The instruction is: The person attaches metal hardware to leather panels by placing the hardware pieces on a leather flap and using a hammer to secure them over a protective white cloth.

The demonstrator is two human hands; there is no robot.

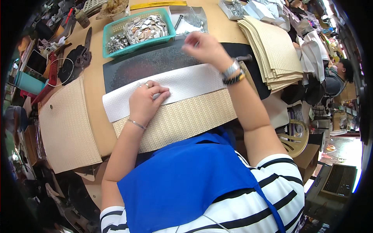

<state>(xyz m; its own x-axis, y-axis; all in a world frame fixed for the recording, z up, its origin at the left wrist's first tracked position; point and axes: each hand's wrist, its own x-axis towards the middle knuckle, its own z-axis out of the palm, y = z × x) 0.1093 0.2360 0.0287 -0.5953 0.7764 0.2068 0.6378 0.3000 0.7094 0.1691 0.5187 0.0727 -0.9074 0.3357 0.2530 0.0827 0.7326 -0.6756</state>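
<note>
My left hand (pixel 149 101) is on a white textured sheet (pixel 194 81), its bent fingers pressing and gripping it. This sheet overlaps a cream herringbone-patterned sheet (pixel 186 122) near the front edge, with a dark mat (pixel 136 64) behind them. My right hand (pixel 198 46) is raised over the mat, fingers curled; anything between them is too small or hidden to make out.
A green basket (pixel 171 27) of small pieces and a hardware tray (pixel 202 13) stand behind. Cream stacks lie right (pixel 272 46) and left (pixel 68 128) on the table (pixel 97 120). A hammer (pixel 243 57) rests on the mat. Another person (pixel 336 79) is at far right.
</note>
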